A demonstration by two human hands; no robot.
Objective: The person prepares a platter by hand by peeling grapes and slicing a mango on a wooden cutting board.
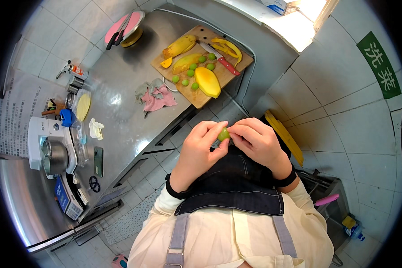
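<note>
The green fruit (pixel 223 134) sits in front of the person's body, above the dark apron (pixel 243 196) and off the near edge of the table (pixel 120 123). The left hand (pixel 202 149) has its grip closed on it, thumb below and fingertips above, a light pinch that probably suits something so small and leaves most of its surface free. The right hand (pixel 257 142) brings its fingertips together at the fruit's right edge; I cannot tell whether its grip closes on the fruit or only touches it. Holding it between both hands likely steadies it and lets the fingers work close up.

More small green fruits (pixel 185 82) lie loose on the cutting board (pixel 194 100), around a peeled yellow fruit (pixel 207 82), perhaps left there to be within easy reach. The red-handled knife (pixel 228 65) lies flat beside them (its handle toward the person's right), near some yellow peels (pixel 228 46).

As for its looks, the held fruit is rounded, smooth and pale green, with a bright glint that suggests a moist or glossy surface. The fingers hide part of its outline.
</note>
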